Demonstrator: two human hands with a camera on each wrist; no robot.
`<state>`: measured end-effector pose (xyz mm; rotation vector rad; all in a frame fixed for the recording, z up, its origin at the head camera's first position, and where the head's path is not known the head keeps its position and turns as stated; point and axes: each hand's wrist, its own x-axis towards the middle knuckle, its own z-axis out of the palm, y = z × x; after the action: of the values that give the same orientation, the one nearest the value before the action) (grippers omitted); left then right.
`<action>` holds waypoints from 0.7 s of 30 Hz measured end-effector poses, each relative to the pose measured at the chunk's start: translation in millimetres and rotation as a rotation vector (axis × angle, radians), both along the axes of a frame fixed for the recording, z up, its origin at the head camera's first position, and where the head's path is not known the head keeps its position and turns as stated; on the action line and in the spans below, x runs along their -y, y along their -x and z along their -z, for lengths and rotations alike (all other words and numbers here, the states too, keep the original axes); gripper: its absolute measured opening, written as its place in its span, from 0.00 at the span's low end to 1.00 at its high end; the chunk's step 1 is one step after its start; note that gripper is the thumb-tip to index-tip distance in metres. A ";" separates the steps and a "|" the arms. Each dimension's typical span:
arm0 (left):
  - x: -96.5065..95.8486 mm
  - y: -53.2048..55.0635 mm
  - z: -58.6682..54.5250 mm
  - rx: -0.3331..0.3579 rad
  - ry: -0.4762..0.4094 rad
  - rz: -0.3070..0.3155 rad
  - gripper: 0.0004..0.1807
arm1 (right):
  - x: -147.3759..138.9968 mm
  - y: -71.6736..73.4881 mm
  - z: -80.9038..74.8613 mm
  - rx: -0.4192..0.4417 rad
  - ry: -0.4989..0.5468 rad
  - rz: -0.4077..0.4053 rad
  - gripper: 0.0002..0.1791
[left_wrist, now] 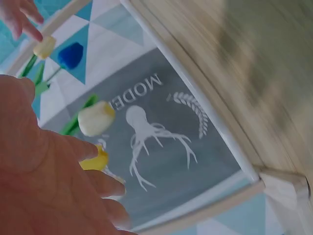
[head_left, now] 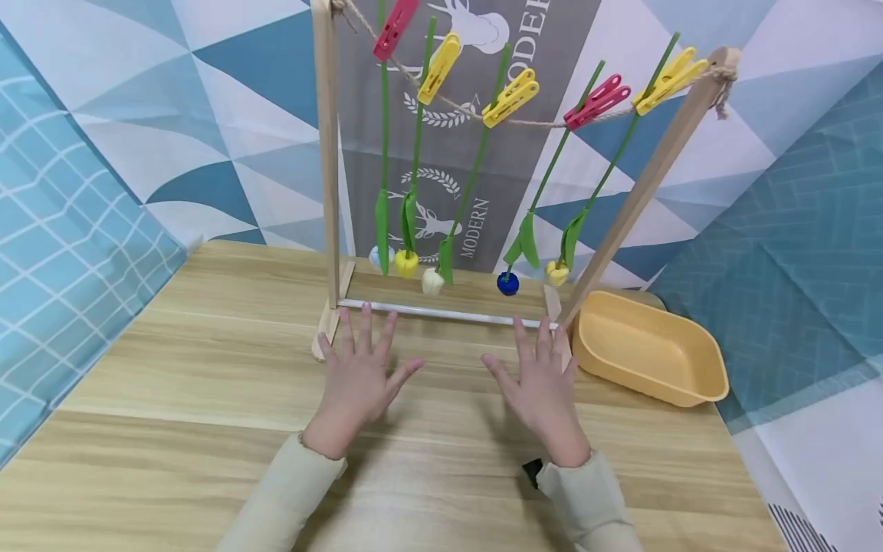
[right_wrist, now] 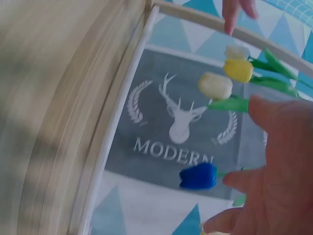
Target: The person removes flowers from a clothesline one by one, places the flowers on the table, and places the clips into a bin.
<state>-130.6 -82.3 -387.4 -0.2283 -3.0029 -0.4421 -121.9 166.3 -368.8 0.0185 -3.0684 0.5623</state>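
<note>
Both hands reach forward with fingers spread and hold nothing. My left hand (head_left: 357, 377) is by the left foot of a wooden frame, its fingertips overlapping the white crossbar (head_left: 448, 313) in the head view. The right hand (head_left: 541, 383) is close to the frame's right post (head_left: 641, 192). Artificial tulips hang head down from a twine string: a pale blue one (head_left: 382, 257), a yellow one (head_left: 406, 264), a white one (head_left: 432, 281), a dark blue one (head_left: 508, 284) and a pale yellow one (head_left: 556, 273). Red clothespins (head_left: 597, 102) and yellow clothespins (head_left: 511, 98) grip their stems.
An orange plastic basin (head_left: 648, 349) stands right of the frame on the wooden table (head_left: 207, 368). Patterned cloth (head_left: 262, 92) hangs behind, with a grey deer-print panel. A small black object (head_left: 532, 471) shows beside the right sleeve.
</note>
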 end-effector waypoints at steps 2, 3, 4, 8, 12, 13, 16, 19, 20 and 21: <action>6.6 1.7 -0.3 0.005 -0.005 -0.010 0.45 | -7.3 2.5 -1.2 -0.013 -0.007 0.014 0.46; 10.0 2.6 -0.4 0.013 -0.015 -0.014 0.45 | -11.1 3.5 -1.9 -0.015 -0.011 0.022 0.46; 13.6 3.4 -0.9 0.024 -0.026 -0.016 0.45 | -15.1 4.5 -2.9 -0.016 -0.009 0.032 0.46; 26.3 7.7 -3.1 0.043 -0.039 -0.029 0.46 | -32.1 9.2 -6.4 -0.030 0.002 0.067 0.46; 37.9 12.5 -5.9 0.039 -0.039 -0.047 0.46 | -46.1 14.6 -9.9 -0.052 0.022 0.092 0.46; 40.8 13.5 -6.7 0.038 -0.044 -0.050 0.46 | -48.9 16.0 -10.7 -0.056 0.023 0.096 0.46; 48.7 17.7 -8.1 0.043 -0.060 -0.058 0.46 | -55.8 21.2 -13.1 -0.088 0.039 0.103 0.45; 56.2 23.7 -9.6 0.040 -0.081 -0.066 0.47 | -61.7 27.5 -15.2 -0.136 0.053 0.118 0.44; 58.7 26.3 -10.1 0.040 -0.093 -0.068 0.47 | -63.8 29.9 -15.8 -0.154 0.063 0.123 0.44; 61.2 28.8 -10.6 0.039 -0.106 -0.070 0.47 | -65.7 32.2 -16.3 -0.172 0.075 0.129 0.43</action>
<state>-159.3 -143.5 -376.8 -0.1073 -3.0026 -0.6038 -154.1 232.0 -352.5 -0.1245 -2.8550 0.6319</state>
